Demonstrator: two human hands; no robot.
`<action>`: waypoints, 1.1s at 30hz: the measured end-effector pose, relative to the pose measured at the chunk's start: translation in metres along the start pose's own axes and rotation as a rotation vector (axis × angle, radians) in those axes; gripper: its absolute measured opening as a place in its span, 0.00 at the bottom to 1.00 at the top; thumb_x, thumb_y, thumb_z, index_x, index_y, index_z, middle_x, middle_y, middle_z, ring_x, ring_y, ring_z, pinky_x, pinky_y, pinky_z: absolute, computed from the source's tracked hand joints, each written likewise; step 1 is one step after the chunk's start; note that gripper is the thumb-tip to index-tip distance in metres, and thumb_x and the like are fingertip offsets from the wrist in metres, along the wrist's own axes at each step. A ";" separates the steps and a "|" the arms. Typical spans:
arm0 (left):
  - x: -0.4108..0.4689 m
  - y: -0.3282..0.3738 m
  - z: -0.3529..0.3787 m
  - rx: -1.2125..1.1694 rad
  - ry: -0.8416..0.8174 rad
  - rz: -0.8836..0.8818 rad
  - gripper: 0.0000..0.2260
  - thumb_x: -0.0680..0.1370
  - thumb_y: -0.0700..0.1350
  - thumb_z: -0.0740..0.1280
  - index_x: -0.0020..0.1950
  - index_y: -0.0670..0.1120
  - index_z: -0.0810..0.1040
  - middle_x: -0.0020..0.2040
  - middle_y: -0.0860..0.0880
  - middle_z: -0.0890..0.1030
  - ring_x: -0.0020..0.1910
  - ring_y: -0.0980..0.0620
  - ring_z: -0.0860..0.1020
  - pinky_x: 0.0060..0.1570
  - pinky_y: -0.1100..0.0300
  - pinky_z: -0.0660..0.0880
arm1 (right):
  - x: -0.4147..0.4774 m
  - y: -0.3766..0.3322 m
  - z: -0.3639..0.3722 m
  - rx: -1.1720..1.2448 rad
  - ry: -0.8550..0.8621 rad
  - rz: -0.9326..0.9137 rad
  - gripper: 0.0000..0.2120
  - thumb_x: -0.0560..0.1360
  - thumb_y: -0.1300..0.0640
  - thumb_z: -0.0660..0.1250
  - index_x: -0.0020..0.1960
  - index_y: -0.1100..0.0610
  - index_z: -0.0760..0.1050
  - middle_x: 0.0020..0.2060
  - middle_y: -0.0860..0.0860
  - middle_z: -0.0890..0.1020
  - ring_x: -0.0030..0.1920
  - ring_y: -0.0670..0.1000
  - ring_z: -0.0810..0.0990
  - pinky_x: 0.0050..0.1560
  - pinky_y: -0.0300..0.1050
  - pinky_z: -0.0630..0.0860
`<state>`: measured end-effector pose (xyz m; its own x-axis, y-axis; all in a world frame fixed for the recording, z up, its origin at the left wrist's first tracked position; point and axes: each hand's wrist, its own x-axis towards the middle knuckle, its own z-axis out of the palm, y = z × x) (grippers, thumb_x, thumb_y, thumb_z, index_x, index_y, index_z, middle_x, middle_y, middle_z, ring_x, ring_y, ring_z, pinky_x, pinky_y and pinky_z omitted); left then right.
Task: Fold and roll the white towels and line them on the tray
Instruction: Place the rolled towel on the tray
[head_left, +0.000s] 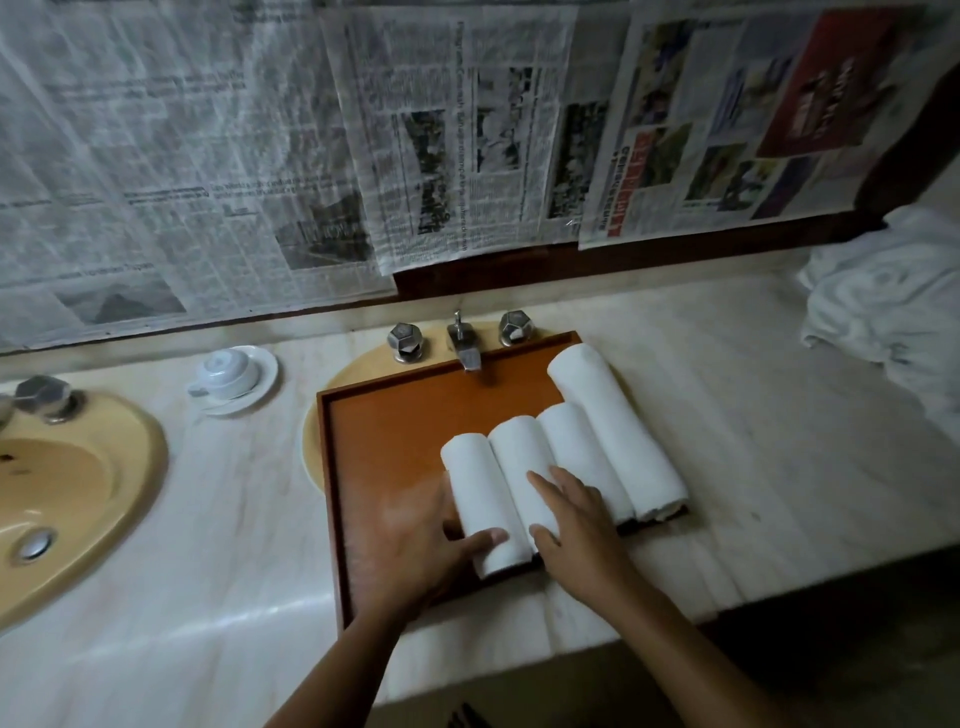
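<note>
Fingers on rolled towels | orange tray | marble counter | newspapered wall

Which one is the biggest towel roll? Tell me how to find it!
Find the brown tray lying across the sink, under the faucet. White rolls lie side by side on its right half; the long towel roll is the last one on the right. It is much longer than the three shorter rolls and reaches almost to the tray's back rim.
</note>
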<state>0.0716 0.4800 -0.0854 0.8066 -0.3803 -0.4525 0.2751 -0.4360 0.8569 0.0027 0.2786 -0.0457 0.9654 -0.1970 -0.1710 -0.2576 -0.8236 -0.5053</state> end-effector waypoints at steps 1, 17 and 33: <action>-0.001 0.000 -0.001 0.002 -0.001 -0.023 0.38 0.65 0.69 0.78 0.70 0.62 0.68 0.55 0.54 0.85 0.51 0.54 0.84 0.52 0.49 0.83 | 0.000 0.000 -0.001 0.006 -0.003 -0.005 0.29 0.83 0.50 0.64 0.81 0.44 0.58 0.80 0.46 0.58 0.77 0.49 0.58 0.78 0.49 0.61; -0.022 0.052 0.045 0.500 0.442 0.262 0.23 0.77 0.58 0.67 0.72 0.55 0.72 0.69 0.50 0.72 0.65 0.50 0.71 0.61 0.49 0.74 | -0.022 0.088 -0.062 0.227 0.192 -0.050 0.13 0.79 0.58 0.70 0.63 0.49 0.79 0.64 0.42 0.76 0.65 0.42 0.74 0.64 0.32 0.70; 0.016 0.180 0.300 0.424 0.269 0.476 0.13 0.79 0.48 0.71 0.63 0.54 0.78 0.61 0.54 0.75 0.54 0.55 0.77 0.54 0.59 0.76 | -0.076 0.317 -0.200 0.288 0.346 0.066 0.13 0.79 0.57 0.71 0.62 0.48 0.80 0.61 0.41 0.79 0.60 0.42 0.77 0.62 0.43 0.78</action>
<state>-0.0233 0.1510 -0.0125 0.9057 -0.4175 0.0729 -0.3251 -0.5739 0.7516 -0.1444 -0.0736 -0.0239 0.8909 -0.4506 0.0568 -0.2731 -0.6315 -0.7256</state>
